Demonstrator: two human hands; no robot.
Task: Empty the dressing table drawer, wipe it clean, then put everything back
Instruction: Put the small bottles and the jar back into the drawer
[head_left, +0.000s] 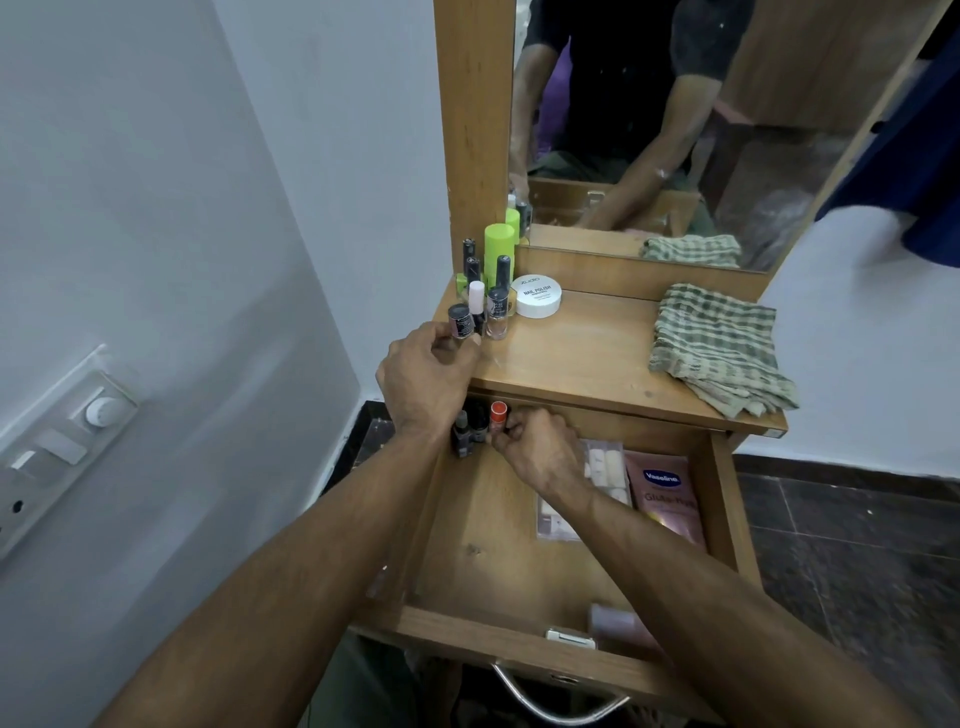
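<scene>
Dressing table (582, 358) is seen from above, wooden, with mirror (675, 104) at the far side. Drawer (488, 530) is pulled out toward the near side, metal handle (550, 701) at its front edge.

On the tabletop, right: checked cloth (719, 348), folded, lying flat. Far left corner: cluster of small bottles, tall green bottle (500, 247) at the back, white nail polish remover jar (537, 295) just right of the cluster, clear small bottle (496, 312) at the near edge of the cluster.

In the drawer, right side: pink Vaseline pouch (665, 499), clear packet (602, 467) with pale items just left of it, partly covered by the right forearm. Near right corner: a pale pink item, blurred, not identifiable. Far left corner: a few dark nail polish bottles (467, 431) standing upright.

Left hand (426, 374) is held at the tabletop's near left edge, fingers curled around a dark-capped nail polish bottle (460, 321), next to the cluster.

Right hand (535, 441) is inside the drawer at the far left, fingers pinched on an orange-capped bottle (497, 415), beside the dark bottles. Whether it is lifted off the drawer floor cannot be told.
</scene>
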